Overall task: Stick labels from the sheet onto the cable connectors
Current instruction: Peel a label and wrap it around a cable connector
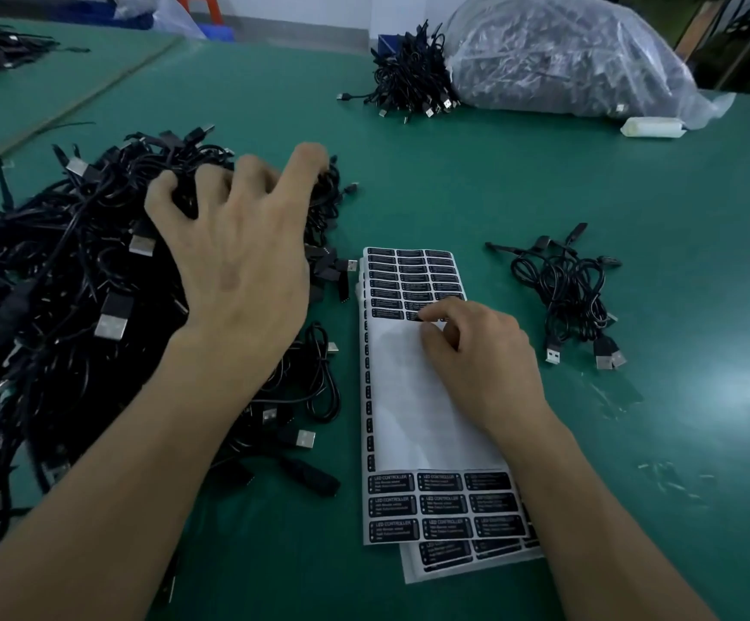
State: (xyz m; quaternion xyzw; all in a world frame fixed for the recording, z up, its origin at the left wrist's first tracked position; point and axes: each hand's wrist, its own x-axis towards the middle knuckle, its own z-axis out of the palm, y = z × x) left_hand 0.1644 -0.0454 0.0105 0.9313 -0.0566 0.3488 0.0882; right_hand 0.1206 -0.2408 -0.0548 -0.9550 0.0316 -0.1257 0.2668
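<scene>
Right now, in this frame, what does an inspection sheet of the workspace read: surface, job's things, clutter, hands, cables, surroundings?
Surface: green table mat, small pale scraps at right.
Job's things: stacked white label sheets, top one partly peeled; black rectangular label at the peel line; large pile of black USB cables at left.
Clutter: clear plastic bag of cables; small white roll beside it.
Grippers: left hand curls its fingers into the large pile; right hand pinches the label.
Cables: small black cable bundle at right; far black bundle against the bag.
Surroundings: second green table at left; blue crate behind.
</scene>
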